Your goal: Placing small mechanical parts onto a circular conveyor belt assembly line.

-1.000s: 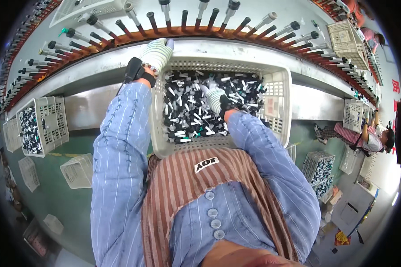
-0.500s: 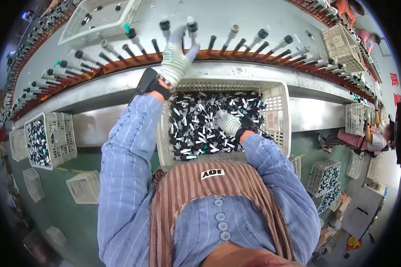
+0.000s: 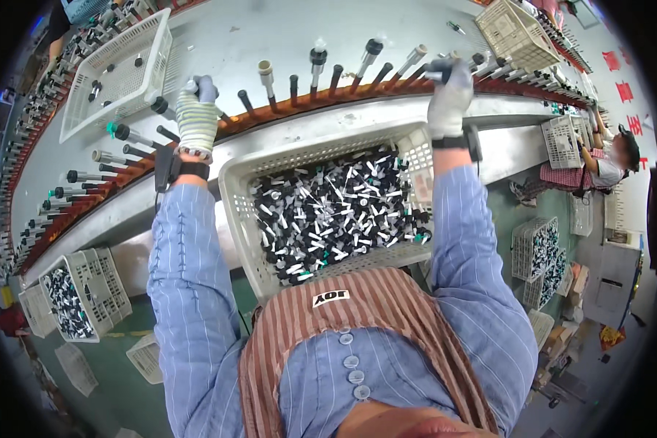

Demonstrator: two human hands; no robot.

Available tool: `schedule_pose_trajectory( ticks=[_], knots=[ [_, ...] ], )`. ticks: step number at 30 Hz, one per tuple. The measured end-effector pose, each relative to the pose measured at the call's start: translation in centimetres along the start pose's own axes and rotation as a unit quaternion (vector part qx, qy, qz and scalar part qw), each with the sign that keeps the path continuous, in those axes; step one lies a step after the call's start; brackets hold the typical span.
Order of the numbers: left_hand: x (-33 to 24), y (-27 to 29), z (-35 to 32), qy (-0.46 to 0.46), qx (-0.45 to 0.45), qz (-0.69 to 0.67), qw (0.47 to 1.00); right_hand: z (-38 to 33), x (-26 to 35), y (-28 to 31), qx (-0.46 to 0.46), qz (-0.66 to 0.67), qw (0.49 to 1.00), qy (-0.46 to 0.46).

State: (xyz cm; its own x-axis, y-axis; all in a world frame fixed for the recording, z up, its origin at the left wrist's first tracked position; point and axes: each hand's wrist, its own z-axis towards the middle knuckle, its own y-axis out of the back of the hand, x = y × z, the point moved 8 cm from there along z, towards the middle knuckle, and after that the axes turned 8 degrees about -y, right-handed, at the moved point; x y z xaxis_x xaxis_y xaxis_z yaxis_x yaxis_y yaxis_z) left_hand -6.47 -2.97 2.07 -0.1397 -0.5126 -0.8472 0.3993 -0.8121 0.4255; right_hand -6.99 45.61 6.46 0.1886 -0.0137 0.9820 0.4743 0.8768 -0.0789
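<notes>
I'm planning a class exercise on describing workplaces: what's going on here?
The person's gloved left hand is at a row of rods along the bench; the gloved right hand is at the same row, farther right. How firmly either grips anything is unclear. Between the forearms, a pale crate holds many small black, white and green pieces. At the far right, another person is beside another crate.
</notes>
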Motion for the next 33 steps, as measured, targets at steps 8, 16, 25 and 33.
schedule_pose_trajectory(
  ticks=[8, 16, 25, 33],
  knots=[
    [3.0, 2.6, -9.4, 0.049, -0.161, -0.002, 0.986, 7.6, -7.0, -7.2, 0.131, -0.335, 0.932, 0.037],
    [3.0, -3.1, -11.8, -0.015, 0.277, 0.256, 0.926, 4.9, -9.3, -12.5, 0.195, -0.247, 0.949, -0.025],
    [-2.2, -1.3, -13.3, -0.199, 0.159, 0.185, 0.949, -8.9, 1.7, -8.2, 0.154, -0.196, 0.964, 0.090],
    [-26.0, 10.4, -9.7, -0.209, 0.264, -0.576, 0.744, -18.0, -1.7, 4.2, 0.175, -0.278, 0.943, -0.061]
  ],
)
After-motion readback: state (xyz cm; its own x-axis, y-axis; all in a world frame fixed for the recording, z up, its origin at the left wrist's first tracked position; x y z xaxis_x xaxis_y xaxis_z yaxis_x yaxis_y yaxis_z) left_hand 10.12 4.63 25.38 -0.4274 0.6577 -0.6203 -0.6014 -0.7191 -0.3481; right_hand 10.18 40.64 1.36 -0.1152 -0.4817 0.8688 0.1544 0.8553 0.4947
